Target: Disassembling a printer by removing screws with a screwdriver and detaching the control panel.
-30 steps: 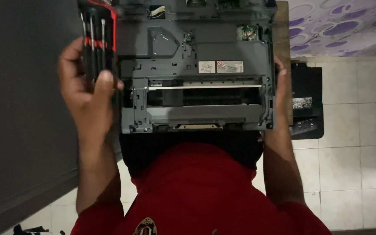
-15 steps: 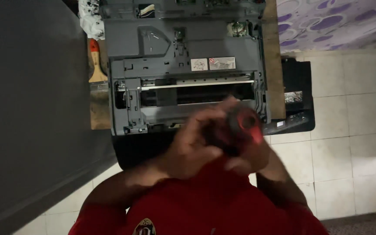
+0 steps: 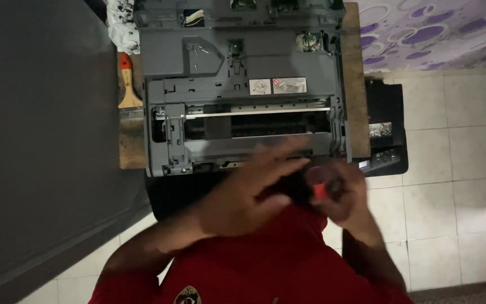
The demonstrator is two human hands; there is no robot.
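A grey printer chassis (image 3: 243,101) with its covers off lies on a wooden table (image 3: 354,84), with its metal rail and inner parts exposed. Both of my hands meet just in front of it, above my red shirt. My left hand (image 3: 243,197) lays its fingers over the black body of a black-and-red screwdriver tool (image 3: 315,186). My right hand (image 3: 352,200) grips the tool's red-capped end from the right. The hands are blurred, and most of the tool is hidden by my fingers.
A paintbrush (image 3: 128,90) with a wooden handle lies on the table left of the printer. A black printer cover (image 3: 386,112) sits at the table's right side over the tiled floor (image 3: 457,169). A dark grey panel (image 3: 40,141) fills the left.
A second ago my left hand held the screwdriver set at the printer's left side and my right hand was at its right. Both hands have since come together in front of the printer.
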